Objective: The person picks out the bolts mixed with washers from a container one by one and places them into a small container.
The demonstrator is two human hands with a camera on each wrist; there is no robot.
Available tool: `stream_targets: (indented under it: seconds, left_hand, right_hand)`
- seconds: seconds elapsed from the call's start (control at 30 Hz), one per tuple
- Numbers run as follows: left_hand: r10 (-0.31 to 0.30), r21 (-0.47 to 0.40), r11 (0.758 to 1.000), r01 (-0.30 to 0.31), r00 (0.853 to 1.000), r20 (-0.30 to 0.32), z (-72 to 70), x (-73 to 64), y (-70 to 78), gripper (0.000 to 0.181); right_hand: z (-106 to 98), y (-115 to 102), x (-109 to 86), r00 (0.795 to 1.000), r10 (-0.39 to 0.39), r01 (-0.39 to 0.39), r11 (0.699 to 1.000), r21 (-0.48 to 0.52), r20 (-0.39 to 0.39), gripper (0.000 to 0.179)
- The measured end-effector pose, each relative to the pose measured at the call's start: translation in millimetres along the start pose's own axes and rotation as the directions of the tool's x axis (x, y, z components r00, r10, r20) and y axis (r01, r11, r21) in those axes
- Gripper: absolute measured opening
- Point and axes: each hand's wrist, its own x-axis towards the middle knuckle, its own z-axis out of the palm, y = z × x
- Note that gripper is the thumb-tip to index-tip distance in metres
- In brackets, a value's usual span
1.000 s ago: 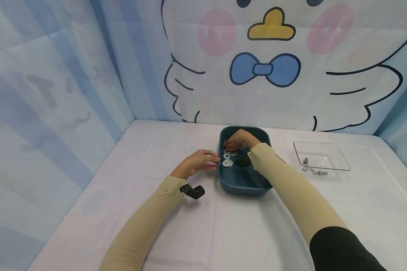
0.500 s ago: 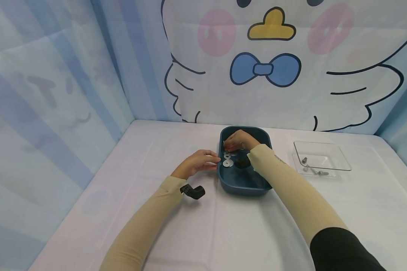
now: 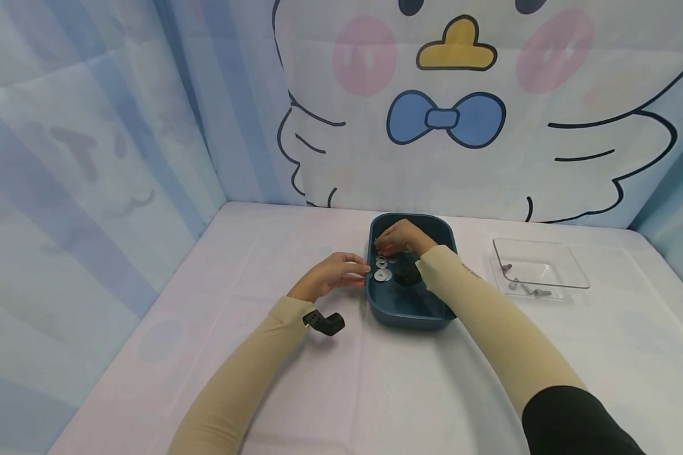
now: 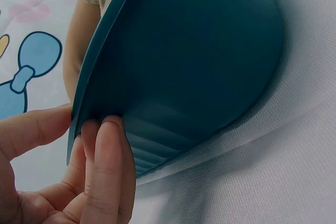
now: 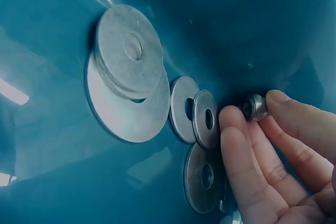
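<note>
My right hand (image 3: 403,237) reaches into a dark blue tray (image 3: 408,321), close to its left wall. In the right wrist view, its thumb and fingertips pinch a small metal nut (image 5: 256,107). Beside those fingers lie smaller flat washers (image 5: 205,119) on the tray floor, and a larger pair of stacked washers (image 5: 126,121) sits farther left. My left hand (image 3: 336,270) holds the tray's left edge from outside. The left wrist view shows its thumb on the rim (image 4: 89,72) and its fingers against the outer wall.
To the right on the white-covered table (image 3: 341,379) stands a clear plastic box (image 3: 552,284) with several bolts (image 3: 541,292) inside. A printed cloth backdrop (image 3: 370,145) rises behind the tray, and another cloth (image 3: 91,208) hangs at the left.
My right hand has shifted very slightly left inside the tray. One bolt in the clear box has tipped toward the left. The left hand keeps its place at the tray.
</note>
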Motion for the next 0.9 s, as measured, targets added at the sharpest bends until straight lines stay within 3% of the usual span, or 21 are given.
stream_targets:
  seconds: [0.9]
  left_hand:
    - [0.024, 0.017, 1.000, -0.024, 1.000, -0.009, 1.3, -1.5, -1.0, 0.030]
  right_hand:
    - [-0.6, -2.3, -8.9, 1.000, -0.016, 0.016, 1.000, -0.018, 0.017, 0.025]
